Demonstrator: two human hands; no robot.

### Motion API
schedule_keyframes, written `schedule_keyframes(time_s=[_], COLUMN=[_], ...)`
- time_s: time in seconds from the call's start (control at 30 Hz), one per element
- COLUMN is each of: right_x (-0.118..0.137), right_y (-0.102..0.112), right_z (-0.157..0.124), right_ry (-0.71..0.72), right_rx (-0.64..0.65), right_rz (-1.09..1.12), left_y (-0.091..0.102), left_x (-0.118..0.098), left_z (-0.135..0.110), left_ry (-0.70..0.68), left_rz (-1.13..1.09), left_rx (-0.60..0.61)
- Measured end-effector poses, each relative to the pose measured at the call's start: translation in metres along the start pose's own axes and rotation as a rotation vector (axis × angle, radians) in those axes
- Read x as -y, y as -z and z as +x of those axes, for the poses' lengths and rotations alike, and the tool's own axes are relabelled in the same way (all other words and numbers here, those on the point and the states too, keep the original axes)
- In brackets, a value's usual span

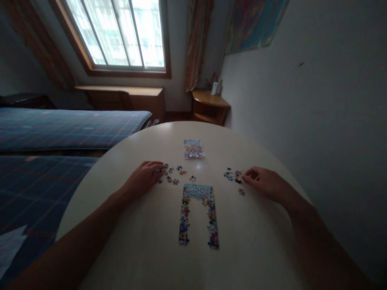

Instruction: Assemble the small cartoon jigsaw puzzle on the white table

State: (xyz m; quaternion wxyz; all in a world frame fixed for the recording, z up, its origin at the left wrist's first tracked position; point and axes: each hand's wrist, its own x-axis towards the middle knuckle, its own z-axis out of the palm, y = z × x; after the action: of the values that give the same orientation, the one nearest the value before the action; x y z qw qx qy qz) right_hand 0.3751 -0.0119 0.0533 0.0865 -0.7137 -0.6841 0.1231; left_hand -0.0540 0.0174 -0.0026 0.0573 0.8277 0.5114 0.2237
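Two bare forearms (90, 225) are closest to the camera, stretched over a big round cream tabletop (142, 241). Next biggest thing is the half-built jigsaw (196, 190), sitting around the middle, somewhat toward the near edge: basically an upside-down U, with the "Bluey" title strip across the top and two legs pointing at the near edge. Left hand (142, 175) is over toward the left edge, fingers lightly bent and resting over the end of a loose cluster of pieces (175, 181); can't tell if they've got hold of one. Right hand (264, 181) is over toward the right edge, thumb and finger nearly together beside a dark piece (238, 181) in the other cluster, and honestly I can't tell if it's pinched or not. Small picture packet (193, 149) lies toward the far edge. Tiniest stuff: one stray piece (192, 178) just past the title strip, another (241, 191) on the near side of the right cluster.
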Motion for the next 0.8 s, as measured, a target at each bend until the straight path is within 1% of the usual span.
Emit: schedule_keyframes(time_s=[0.13,0.33,0.53,0.63,0.8], right_x=[-0.001,0.002,0.003,0.001,-0.002], right_y=[-0.001,-0.002,-0.002,-0.003,-0.006], right_z=[0.001,0.001,0.0,0.001,0.002], right_ry=[0.016,0.02,0.016,0.027,0.057], right_rx=[0.009,0.027,0.032,0.03,-0.014], right_rz=[0.005,-0.008,0.01,0.01,0.007], left_y=[0.002,0.005,0.002,-0.001,-0.003], left_x=[-0.005,-0.011,-0.011,-0.012,-0.017], left_z=[0.0,0.001,0.002,0.004,0.006], left_ry=[0.01,0.095,0.103,0.072,-0.041], left_rz=[-0.046,-0.079,-0.058,-0.033,0.029], left_rx=[0.003,0.015,-0.004,-0.02,-0.025])
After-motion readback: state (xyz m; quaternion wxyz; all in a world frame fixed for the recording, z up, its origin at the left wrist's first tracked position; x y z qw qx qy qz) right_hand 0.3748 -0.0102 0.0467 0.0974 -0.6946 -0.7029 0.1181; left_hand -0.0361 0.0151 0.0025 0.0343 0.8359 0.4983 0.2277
